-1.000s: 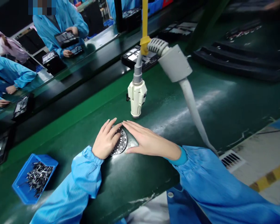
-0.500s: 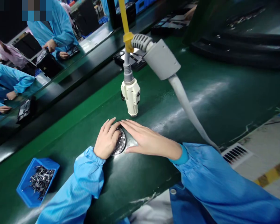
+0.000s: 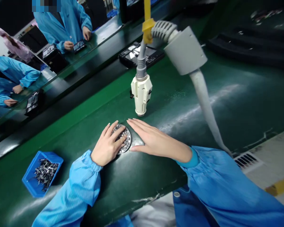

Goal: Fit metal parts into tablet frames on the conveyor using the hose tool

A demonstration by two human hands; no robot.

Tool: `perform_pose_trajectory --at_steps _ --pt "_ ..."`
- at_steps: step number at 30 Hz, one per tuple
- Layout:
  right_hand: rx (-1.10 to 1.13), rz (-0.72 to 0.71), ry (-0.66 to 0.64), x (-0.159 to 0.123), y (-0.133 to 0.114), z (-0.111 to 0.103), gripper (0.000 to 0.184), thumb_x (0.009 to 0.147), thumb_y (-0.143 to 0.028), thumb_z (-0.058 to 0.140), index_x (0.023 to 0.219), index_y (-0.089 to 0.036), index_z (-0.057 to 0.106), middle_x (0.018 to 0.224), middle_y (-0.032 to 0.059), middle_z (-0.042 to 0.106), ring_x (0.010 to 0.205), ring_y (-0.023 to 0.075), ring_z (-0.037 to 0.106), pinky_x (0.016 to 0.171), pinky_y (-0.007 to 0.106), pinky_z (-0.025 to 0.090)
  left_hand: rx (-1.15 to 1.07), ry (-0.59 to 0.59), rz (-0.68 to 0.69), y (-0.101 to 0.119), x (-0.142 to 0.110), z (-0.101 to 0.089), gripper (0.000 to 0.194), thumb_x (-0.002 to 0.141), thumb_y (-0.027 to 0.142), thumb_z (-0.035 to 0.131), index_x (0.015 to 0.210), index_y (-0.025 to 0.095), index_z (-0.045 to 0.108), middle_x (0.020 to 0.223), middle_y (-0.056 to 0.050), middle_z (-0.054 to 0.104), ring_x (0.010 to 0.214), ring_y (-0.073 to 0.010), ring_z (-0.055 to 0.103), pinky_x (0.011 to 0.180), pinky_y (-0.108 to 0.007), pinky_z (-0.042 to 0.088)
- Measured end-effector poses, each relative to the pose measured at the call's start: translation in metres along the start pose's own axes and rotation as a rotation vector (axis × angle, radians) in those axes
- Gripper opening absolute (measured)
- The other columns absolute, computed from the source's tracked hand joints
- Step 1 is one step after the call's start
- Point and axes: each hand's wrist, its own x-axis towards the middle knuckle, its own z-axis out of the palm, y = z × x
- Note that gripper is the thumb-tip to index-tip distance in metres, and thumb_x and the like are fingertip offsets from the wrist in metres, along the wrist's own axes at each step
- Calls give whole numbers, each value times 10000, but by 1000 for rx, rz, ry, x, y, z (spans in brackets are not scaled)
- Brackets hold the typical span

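Observation:
A round dark plate (image 3: 127,142) dotted with small bright pieces lies on the green tabletop. My left hand (image 3: 109,142) rests over its left part, fingers spread across the top, hiding much of it. My right hand (image 3: 151,138) is just to the right of the plate, thumb apart from the straight fingers, with nothing in it. Its thumb tip is close to the plate's rim. Above and behind the hands hangs a cream-coloured nozzle-like device (image 3: 141,96) on a grey hose.
A blue bin (image 3: 32,181) of small black and silver parts stands at left. Beyond runs a dark conveyor (image 3: 90,83) carrying flat black devices (image 3: 153,55). A thick grey cable (image 3: 204,97) drops at right. Co-workers in blue sleeves (image 3: 72,22) handle devices on the far side.
The view has shifted slightly. My left hand's fingers have spread farther over the plate, and my right hand has drawn a little away from the left fingertips. A far co-worker's hands have moved.

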Motion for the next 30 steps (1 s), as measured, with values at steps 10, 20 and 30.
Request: perform_pose_trajectory --at_steps 10,20,30 --pt "-31 17 -52 -4 7 3 1021 930 -665 646 1698 -136 228 1722 208 376 1623 393 323 1301 579 399 -23 88 -145 -3 -44 -10 393 1038 313 600 1394 153 642 1560 -199 566 1586 -416 347 1242 -716 391" --pt "-46 18 -72 -8 13 6 1066 896 -671 692 1712 -201 193 1724 176 390 1620 404 328 1271 592 445 -413 157 -476 -2 -54 17 539 1063 363 549 1560 170 467 1601 -199 526 1503 -285 515 1246 -465 481" --pt "-62 30 -77 -7 18 10 1071 873 -657 731 1698 -194 228 1712 200 401 1618 408 327 1273 619 424 -636 33 -392 -26 -37 27 1071 807 417 894 1668 179 303 1661 -247 422 1565 -366 406 1274 -535 423"
